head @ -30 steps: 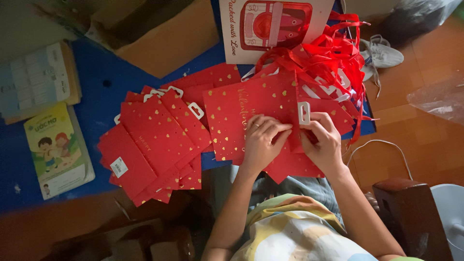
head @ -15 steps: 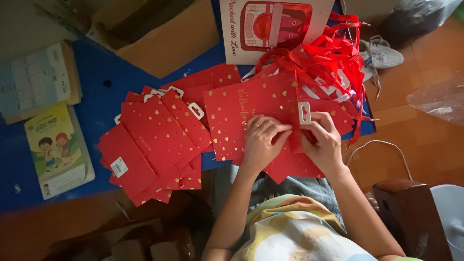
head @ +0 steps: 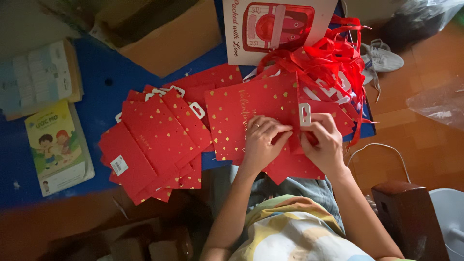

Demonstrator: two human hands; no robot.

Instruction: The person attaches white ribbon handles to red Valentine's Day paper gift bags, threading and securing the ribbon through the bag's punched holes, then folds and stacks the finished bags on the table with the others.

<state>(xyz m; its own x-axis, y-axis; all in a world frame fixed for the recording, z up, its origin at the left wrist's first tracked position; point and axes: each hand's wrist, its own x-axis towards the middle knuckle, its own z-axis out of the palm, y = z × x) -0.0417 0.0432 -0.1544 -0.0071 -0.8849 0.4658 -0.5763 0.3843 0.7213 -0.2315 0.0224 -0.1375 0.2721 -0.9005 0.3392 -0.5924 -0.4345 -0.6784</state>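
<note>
Nothing much had shifted: both hands, left hand (head: 261, 140) and right hand (head: 323, 141), stayed pinched on the red gift bag (head: 251, 108) on the blue worktop (head: 101, 82), finished stack (head: 154, 135) fanned alongside, ribbons (head: 333, 58) waiting.

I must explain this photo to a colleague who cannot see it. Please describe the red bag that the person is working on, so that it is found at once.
Start at the blue mat and find the fanned pile of flat red paper bags on its middle. Directly right lies one flat red paper bag with gold hearts, beside the tangle of red ribbons. Only this bag lies under the left hand and right hand.
</note>
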